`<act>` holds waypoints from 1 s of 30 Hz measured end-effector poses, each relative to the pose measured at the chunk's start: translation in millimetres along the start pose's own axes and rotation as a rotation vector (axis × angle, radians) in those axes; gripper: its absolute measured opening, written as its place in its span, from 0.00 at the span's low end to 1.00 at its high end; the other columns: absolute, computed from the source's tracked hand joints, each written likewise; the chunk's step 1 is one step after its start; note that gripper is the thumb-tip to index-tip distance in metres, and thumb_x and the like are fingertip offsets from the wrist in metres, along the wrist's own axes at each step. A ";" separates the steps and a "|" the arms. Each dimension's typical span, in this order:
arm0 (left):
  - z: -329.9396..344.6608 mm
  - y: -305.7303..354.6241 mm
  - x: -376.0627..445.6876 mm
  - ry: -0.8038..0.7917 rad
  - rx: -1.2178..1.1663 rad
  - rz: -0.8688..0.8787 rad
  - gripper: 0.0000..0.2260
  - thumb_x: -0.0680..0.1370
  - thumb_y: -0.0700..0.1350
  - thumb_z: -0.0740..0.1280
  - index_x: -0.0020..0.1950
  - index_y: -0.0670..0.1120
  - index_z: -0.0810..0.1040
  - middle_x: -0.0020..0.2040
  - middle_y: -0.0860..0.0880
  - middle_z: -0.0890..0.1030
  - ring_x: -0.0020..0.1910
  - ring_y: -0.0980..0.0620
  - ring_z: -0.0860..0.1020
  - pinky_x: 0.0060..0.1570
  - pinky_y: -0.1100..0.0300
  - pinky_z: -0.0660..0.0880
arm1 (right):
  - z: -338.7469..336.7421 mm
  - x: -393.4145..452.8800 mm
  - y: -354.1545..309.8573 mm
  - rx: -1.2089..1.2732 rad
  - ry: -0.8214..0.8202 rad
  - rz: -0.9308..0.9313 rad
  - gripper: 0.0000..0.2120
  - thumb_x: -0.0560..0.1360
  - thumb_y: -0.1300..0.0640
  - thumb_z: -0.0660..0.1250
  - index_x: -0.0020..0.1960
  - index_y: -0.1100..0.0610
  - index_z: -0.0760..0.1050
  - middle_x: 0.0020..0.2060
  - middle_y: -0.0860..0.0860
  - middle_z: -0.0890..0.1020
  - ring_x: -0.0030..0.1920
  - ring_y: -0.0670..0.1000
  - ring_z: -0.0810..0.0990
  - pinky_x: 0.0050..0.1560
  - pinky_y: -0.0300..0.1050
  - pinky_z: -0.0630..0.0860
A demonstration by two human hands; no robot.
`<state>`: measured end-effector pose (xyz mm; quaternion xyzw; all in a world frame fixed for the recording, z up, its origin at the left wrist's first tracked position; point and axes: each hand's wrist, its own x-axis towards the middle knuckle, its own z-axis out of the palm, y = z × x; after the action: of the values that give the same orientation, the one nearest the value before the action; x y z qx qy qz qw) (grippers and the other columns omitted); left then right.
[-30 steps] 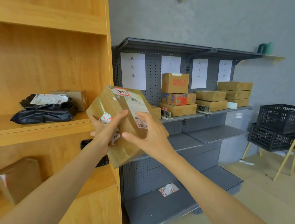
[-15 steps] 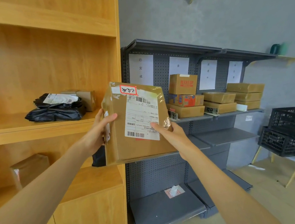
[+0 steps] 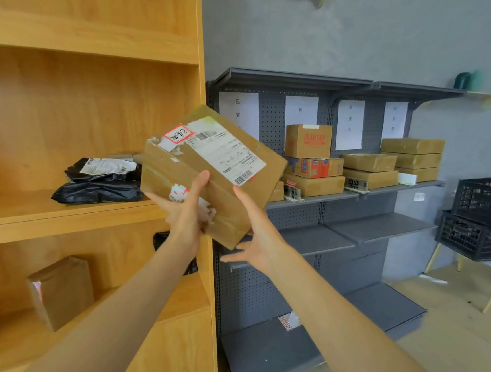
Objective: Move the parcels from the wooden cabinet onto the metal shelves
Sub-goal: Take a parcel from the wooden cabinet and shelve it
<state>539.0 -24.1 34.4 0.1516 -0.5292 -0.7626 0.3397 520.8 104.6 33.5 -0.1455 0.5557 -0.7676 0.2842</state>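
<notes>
a taped cardboard parcel point(image 3: 209, 173) with a white shipping label and a red-bordered sticker on its upper face was held tilted in the air, in front of the right edge of the wooden cabinet point(image 3: 81, 112) and left of the grey metal shelves point(image 3: 353, 233). the left hand point(image 3: 187, 210) gripped its near side, thumb lying up along the front face and the fingers wrapped underneath, out of sight. the right hand point(image 3: 258, 240) lay against the parcel's lower right corner with its fingers straight and spread, the thumb up along the side edge and the palm supporting from below. on the cabinet's middle shelf lay black plastic mailer bags point(image 3: 99, 182), one with a white label, and a small brown box sat behind them, mostly hidden. on the shelf below stood a brown parcel point(image 3: 61, 291) tilted on its end. the metal shelves' upper level carried stacked cardboard boxes point(image 3: 358, 166), one printed "makeup", beneath white paper signs on the pegboard back. a small torn packet point(image 3: 290, 321) lay on the bottom metal shelf. two black plastic crates point(image 3: 482, 218) were stacked at the far right.
</notes>
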 end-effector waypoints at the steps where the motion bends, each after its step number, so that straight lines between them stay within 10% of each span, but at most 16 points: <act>1: -0.3 0.9 0.5 -0.037 0.021 0.002 0.61 0.48 0.70 0.78 0.72 0.68 0.45 0.72 0.41 0.69 0.69 0.36 0.68 0.58 0.32 0.71 | -0.3 1.7 0.6 0.034 0.018 -0.029 0.37 0.67 0.36 0.72 0.71 0.43 0.63 0.63 0.52 0.74 0.61 0.59 0.75 0.59 0.67 0.73; 7: -18.6 17.2 1.4 -0.116 0.120 0.026 0.56 0.57 0.77 0.66 0.73 0.66 0.33 0.79 0.49 0.51 0.74 0.34 0.57 0.62 0.24 0.55 | -8.1 10.5 6.2 0.249 -0.001 -0.200 0.30 0.72 0.52 0.74 0.70 0.47 0.65 0.62 0.48 0.76 0.60 0.49 0.75 0.64 0.53 0.73; 14: -55.7 62.1 25.2 -0.029 0.281 0.034 0.40 0.71 0.75 0.43 0.76 0.54 0.62 0.79 0.49 0.52 0.77 0.41 0.48 0.65 0.26 0.49 | -12.4 24.7 7.6 0.267 -0.013 -0.263 0.32 0.72 0.56 0.73 0.71 0.46 0.63 0.60 0.47 0.77 0.60 0.51 0.76 0.68 0.53 0.69; 18: -75.8 82.0 36.7 -0.092 0.479 0.161 0.38 0.73 0.74 0.47 0.67 0.50 0.75 0.69 0.48 0.73 0.70 0.48 0.67 0.72 0.42 0.55 | -13.4 29.7 6.1 0.115 -0.023 -0.299 0.32 0.71 0.59 0.73 0.70 0.45 0.63 0.61 0.47 0.76 0.62 0.50 0.75 0.66 0.50 0.71; 23: -94.8 89.1 42.5 -0.202 0.714 0.199 0.29 0.70 0.69 0.63 0.65 0.55 0.69 0.44 0.48 0.80 0.34 0.52 0.76 0.37 0.58 0.72 | -6.3 37.3 3.5 -0.146 -0.030 -0.346 0.40 0.70 0.61 0.74 0.75 0.47 0.58 0.62 0.45 0.75 0.59 0.43 0.75 0.68 0.50 0.68; 30: -117.0 68.2 44.5 -0.159 0.562 0.068 0.21 0.77 0.60 0.61 0.68 0.58 0.62 0.54 0.54 0.79 0.49 0.50 0.80 0.42 0.52 0.77 | 20.3 56.9 -19.6 -0.226 0.008 -0.442 0.43 0.67 0.57 0.77 0.75 0.48 0.58 0.62 0.47 0.75 0.62 0.48 0.74 0.69 0.49 0.68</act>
<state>600.4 -150.9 56.1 0.1619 -0.7494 -0.5838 0.2670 481.1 59.3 53.5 -0.2913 0.5938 -0.7447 0.0891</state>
